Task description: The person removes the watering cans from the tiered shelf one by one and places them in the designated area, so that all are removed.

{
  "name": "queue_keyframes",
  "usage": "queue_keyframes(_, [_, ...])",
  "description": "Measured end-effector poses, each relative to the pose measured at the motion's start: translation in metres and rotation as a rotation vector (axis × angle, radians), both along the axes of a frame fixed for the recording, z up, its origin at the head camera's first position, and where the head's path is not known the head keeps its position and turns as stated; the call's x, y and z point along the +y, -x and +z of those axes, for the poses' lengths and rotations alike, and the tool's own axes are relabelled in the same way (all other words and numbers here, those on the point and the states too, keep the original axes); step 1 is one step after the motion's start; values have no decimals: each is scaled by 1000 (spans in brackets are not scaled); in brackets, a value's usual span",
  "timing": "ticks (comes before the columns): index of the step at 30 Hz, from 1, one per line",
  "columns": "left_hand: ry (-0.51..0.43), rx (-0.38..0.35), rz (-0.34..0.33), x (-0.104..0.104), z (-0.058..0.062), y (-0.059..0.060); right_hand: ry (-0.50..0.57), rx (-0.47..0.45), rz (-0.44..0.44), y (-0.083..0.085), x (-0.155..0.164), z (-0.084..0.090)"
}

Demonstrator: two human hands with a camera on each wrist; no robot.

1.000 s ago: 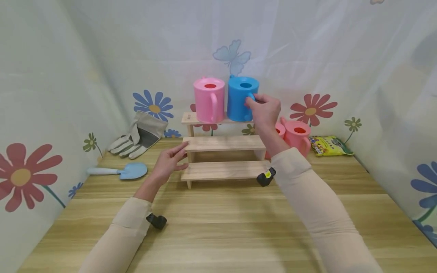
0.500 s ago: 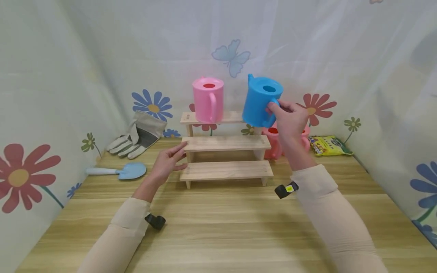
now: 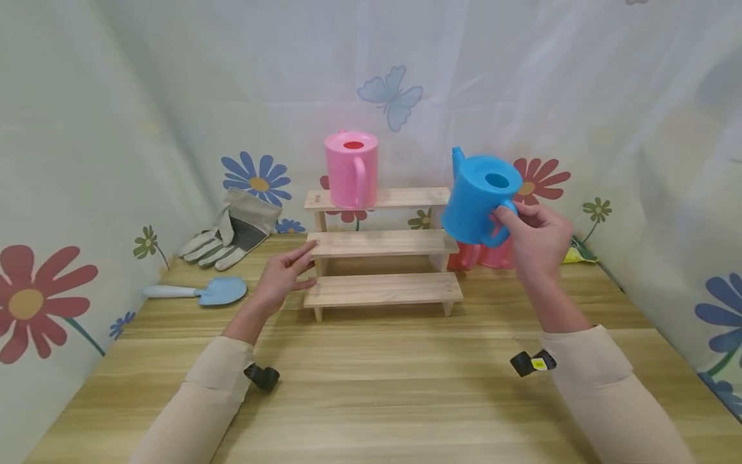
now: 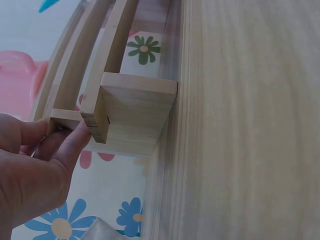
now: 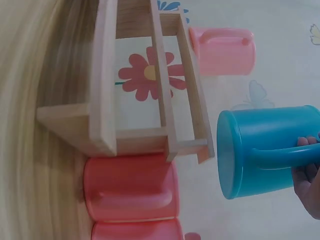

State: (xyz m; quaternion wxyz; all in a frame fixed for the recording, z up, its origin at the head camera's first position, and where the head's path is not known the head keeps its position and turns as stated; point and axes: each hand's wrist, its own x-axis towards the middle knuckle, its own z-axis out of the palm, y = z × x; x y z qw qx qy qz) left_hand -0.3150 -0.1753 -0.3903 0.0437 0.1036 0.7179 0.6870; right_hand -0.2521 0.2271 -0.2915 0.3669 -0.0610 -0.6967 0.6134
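My right hand grips a blue watering can by its handle and holds it tilted in the air, right of the wooden stepped shelf. In the right wrist view the blue watering can hangs beside the shelf. A pink watering can stands on the top step. My left hand rests with straight fingers against the shelf's left end; its fingers touch the wood there.
Two coral-pink watering cans stand behind the blue one, right of the shelf, seen as from the right wrist. A garden glove and a blue trowel lie at the left. A yellow-green packet lies far right.
My right hand lifted the blue watering can off the top step and carried it right and down, tilting it. The left hand stayed at the shelf's end.
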Motion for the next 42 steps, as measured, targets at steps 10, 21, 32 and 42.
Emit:
queue_keyframes(10, [-30, 9, -46, 0, -3, -1, -103, 37, -7, -22, 22, -33])
queue_keyframes(21, [-31, 6, -33, -2, 0, -2, -125, 52, -11, -28, 36, -53])
queue_keyframes(32, [-14, 7, -50, -1, 4, -3, -65, 12, 112, -35, 44, -72])
queue_keyframes(42, [-18, 11, -33, 0, 3, -1, -88, -79, 129, -34, 52, -79])
